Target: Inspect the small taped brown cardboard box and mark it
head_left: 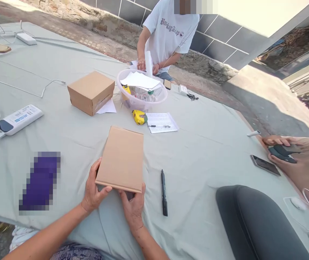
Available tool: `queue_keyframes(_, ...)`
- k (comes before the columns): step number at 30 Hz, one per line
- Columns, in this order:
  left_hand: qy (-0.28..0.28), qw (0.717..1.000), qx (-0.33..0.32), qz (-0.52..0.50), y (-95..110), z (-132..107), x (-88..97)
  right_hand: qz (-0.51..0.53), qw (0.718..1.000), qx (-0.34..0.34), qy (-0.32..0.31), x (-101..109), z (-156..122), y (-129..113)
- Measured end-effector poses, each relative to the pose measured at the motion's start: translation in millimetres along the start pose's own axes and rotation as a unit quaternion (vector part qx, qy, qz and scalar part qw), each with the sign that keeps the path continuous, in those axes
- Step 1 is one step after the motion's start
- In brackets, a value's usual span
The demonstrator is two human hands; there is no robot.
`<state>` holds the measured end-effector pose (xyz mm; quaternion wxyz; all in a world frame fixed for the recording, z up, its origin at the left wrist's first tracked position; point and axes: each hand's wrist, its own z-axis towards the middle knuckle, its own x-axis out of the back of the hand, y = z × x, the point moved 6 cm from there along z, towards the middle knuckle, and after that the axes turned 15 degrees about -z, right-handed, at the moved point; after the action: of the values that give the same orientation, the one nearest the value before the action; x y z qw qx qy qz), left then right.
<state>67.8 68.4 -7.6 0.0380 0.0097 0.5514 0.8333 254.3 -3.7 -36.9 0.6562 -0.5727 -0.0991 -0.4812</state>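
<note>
A flat brown cardboard box (122, 159) lies on the pale green tablecloth (203, 144) right in front of me. My left hand (92, 189) grips its near left corner, thumb on top and fingers curled under. At the near right corner my right hand (133, 207) pinches the box's edge the same way. A black pen (164, 193) lies just right of my right hand.
Farther back sit a closed brown box (91, 92), a clear bowl (141, 103) of papers, a yellow tape measure (139, 117), and a printed sheet (162, 122) with a pen. A power bank (18, 119) is at left. Other people sit opposite and at right; a phone (265, 165) lies there.
</note>
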Motion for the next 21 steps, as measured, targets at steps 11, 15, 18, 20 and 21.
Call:
queue_keyframes(11,0.019,0.999,0.023,0.016,-2,3,1.7,0.004,1.000,0.001,0.013,1,4,-9)
queue_keyframes(15,0.018,0.999,0.039,0.000,-5,5,0.0,0.000,1.000,-0.013,0.011,-5,5,-3)
queue_keyframes(18,0.019,0.999,0.032,-0.004,-5,9,-0.5,0.000,1.000,-0.006,0.023,-11,8,-2)
queue_keyframes(20,0.018,0.999,0.028,-0.008,-5,11,-0.9,-0.009,0.999,0.000,0.037,-11,11,-3)
queue_keyframes(21,0.014,0.999,0.030,-0.011,-5,12,-1.6,-0.019,0.999,0.006,0.044,-10,13,-5)
